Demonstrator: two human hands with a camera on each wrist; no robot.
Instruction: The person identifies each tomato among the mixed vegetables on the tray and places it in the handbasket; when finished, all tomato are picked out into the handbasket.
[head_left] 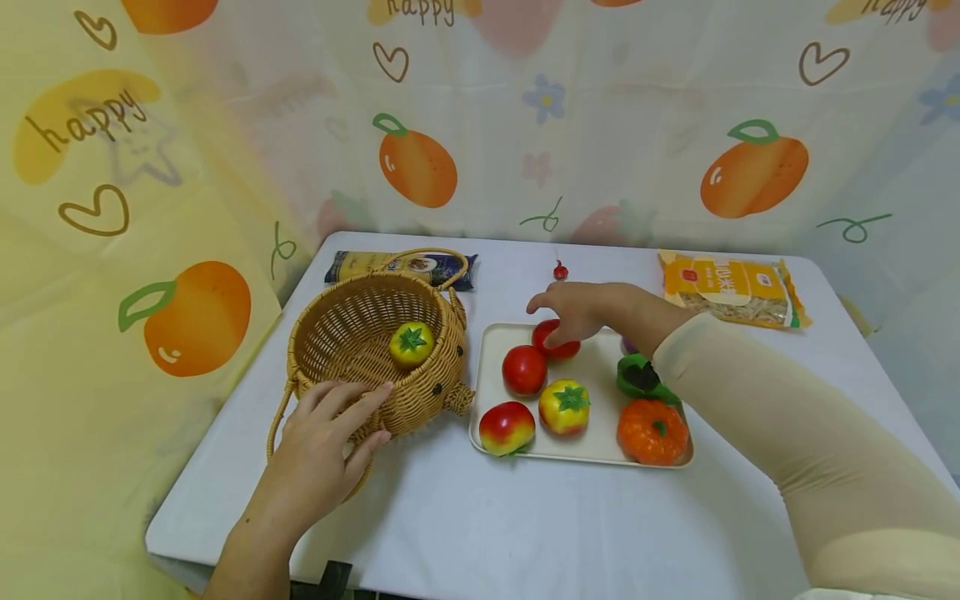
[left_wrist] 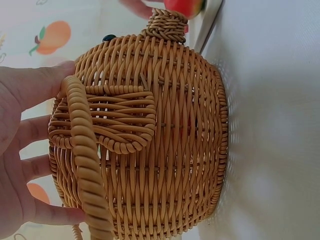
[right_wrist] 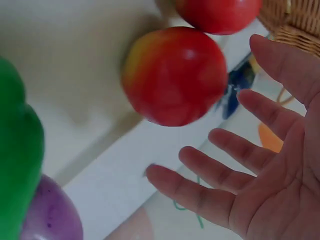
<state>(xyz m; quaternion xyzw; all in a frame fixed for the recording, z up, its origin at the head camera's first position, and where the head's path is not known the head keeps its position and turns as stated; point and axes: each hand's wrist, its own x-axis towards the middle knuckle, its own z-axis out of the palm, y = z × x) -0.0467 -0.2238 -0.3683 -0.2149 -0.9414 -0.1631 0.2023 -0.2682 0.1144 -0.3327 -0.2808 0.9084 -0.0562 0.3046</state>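
The step in hand seems to be picking fruit: the bare right hand, its fingers spread and holding nothing, reaches over the back of the cream rectangular tray, above a shiny red round fruit with a yellowish side. A grasp calls for lowering the hand and closing fingers and thumb round it without nudging the plain red round fruit just beside it. The left hand, fingers fairly straight, rests on the rim of the tan woven wicker basket, which holds a yellow fruit with green leaves. An orange ribbed pumpkin sits at the tray's near right corner; the right sleeve partly hides a glossy green pepper. An orange-and-yellow plastic packet lies farther back on the white surface.
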